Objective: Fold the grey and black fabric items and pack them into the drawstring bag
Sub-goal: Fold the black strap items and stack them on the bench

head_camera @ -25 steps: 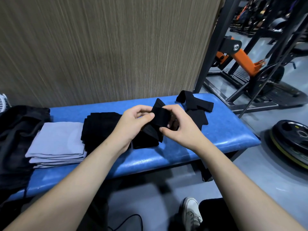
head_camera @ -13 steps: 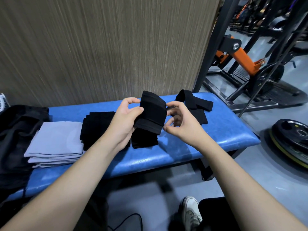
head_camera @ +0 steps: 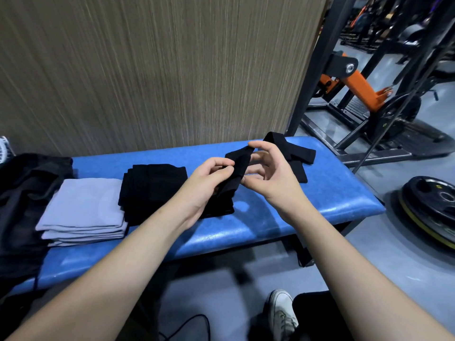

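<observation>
A small black fabric piece (head_camera: 237, 166) is held above the blue bench (head_camera: 307, 207). My left hand (head_camera: 209, 179) pinches its lower left edge. My right hand (head_camera: 268, 173) pinches its top end between thumb and forefinger, its other fingers curled beside the cloth. Under my hands lies a small folded black stack (head_camera: 219, 209). A larger folded black pile (head_camera: 152, 188) sits to its left, then a folded grey stack (head_camera: 83, 212). Loose black strips (head_camera: 298, 156) lie at the bench's right end. A black bag or garment (head_camera: 22, 205) lies crumpled at the far left.
A wood-grain wall panel (head_camera: 160, 70) stands right behind the bench. A dark rack post (head_camera: 312, 62) and an orange gym machine (head_camera: 357, 84) stand to the right. A weight plate (head_camera: 433, 205) lies on the floor. My shoe (head_camera: 280, 313) is below.
The black piece, held up wide and curved half a second ago, is now drawn into a narrower slanted strip. My right hand has taken hold of its top end, and both hands sit slightly lower.
</observation>
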